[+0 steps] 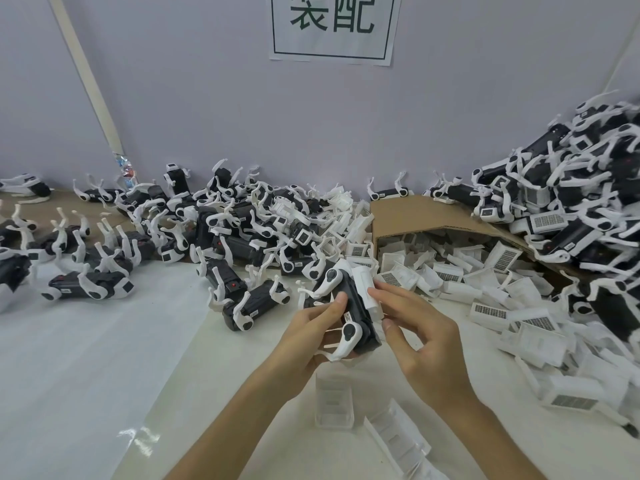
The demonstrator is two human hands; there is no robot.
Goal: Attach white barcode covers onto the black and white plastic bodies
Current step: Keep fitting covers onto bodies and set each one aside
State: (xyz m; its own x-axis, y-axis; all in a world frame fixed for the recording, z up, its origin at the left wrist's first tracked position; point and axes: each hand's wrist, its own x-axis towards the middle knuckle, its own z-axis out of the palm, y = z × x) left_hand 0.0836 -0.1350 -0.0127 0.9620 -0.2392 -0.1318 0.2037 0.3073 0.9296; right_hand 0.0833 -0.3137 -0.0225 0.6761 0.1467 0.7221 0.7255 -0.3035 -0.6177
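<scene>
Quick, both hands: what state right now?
Left hand grips the black and white plastic body.
Right hand pinches the white plastic barcode cover against that body.

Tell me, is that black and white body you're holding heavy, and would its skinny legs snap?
Probably light: the left hand holds the body up in its fingers while the right hand holds the white cover against it. Its thin legs look bendy, maybe snappable. Unlikely to roll; other bodies on the table rest on splayed legs.
</scene>
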